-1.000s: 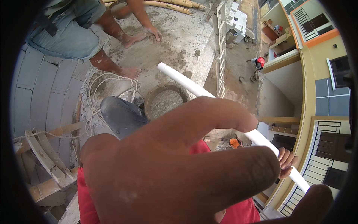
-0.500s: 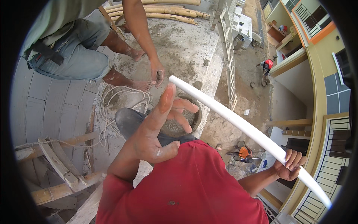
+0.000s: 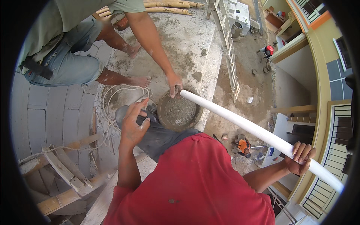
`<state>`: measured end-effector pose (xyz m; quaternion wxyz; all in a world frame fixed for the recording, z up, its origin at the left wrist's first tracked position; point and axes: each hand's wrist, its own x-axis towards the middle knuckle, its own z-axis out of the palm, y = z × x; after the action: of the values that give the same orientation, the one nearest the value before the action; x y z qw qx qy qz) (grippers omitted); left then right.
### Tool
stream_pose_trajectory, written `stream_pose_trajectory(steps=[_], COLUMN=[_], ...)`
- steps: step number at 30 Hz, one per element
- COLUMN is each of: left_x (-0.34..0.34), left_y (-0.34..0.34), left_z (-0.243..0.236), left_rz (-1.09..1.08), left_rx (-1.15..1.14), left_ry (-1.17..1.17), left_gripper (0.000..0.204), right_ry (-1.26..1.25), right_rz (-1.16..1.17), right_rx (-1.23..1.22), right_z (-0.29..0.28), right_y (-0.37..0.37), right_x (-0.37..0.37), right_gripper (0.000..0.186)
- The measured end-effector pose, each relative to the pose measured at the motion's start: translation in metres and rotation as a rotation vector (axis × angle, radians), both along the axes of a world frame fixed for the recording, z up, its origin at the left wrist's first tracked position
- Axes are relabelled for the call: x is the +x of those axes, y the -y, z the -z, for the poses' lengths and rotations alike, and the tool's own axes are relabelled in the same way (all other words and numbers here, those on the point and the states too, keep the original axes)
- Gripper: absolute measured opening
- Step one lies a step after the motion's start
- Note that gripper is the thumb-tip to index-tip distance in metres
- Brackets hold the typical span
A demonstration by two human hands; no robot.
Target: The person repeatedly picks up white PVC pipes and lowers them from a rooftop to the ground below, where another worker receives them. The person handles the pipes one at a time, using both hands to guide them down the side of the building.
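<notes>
A long white pipe (image 3: 240, 122) slants from the middle of the view down to the right. My right hand (image 3: 300, 158) is wrapped round it near its lower right end. My left hand (image 3: 135, 122) is raised, fingers apart with nothing in them, left of a round tub of wet grey mortar (image 3: 180, 111). The pipe's upper left end is over the tub's far rim. A co-worker's hand (image 3: 174, 84) reaches down right beside that end; whether it touches the pipe I cannot tell.
The co-worker (image 3: 69, 56) stands barefoot on the concrete ledge at upper left, near a loose rope (image 3: 108, 101). Bamboo poles (image 3: 168, 5) lie beyond. Right of the ledge is a drop with a ladder (image 3: 227, 45) and people below. Wooden scaffolding (image 3: 62, 168) stands lower left.
My left hand has drawn back left and down, away from the pipe's end. The co-worker's hand has reached toward that end. The pipe's far end has dropped slightly.
</notes>
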<state>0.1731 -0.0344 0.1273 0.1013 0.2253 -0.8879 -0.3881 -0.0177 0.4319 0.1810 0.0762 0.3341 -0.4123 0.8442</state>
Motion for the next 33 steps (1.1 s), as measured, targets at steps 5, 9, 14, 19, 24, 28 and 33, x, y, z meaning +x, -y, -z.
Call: stream_pose_trajectory(steps=[5,9,14,19,24,28,33], left_x=[0.108,0.167,0.164,0.151,0.147,0.125,0.098], left_y=[0.052,0.071,0.057,0.064,0.081,0.094,0.099], left_z=[0.051,0.090,0.126,0.122,0.098,0.082,0.077], left_rz=[-0.500,-0.498,-0.132,-0.015,-0.144,-0.196,-0.130], left_rx=[0.095,0.019,0.303,-0.003,0.160,0.070,-0.007], left_ry=[0.075,0.836,0.908,1.037,0.892,0.739,0.759], left_gripper=[0.055,0.057,0.054,0.052,0.067,0.062,0.051], right_ry=[0.011,0.006,0.021,0.064,0.145,0.126,0.197], right_rz=[-0.018,-0.009,0.044,0.123,0.254,0.318,0.526], right_rx=[0.056,0.139,0.222,0.261,0.348,0.089,0.066], right_z=[-0.016,-0.015,-0.013,-0.013,-0.001,0.000,-0.003], right_y=[-0.032,-0.037,-0.033,-0.035,-0.034,-0.051,-0.085], right_x=[0.009,0.005,0.003,0.012,0.020,0.028,0.046], right_gripper=[0.020,0.020,0.019,0.018,0.018,0.016,0.012])
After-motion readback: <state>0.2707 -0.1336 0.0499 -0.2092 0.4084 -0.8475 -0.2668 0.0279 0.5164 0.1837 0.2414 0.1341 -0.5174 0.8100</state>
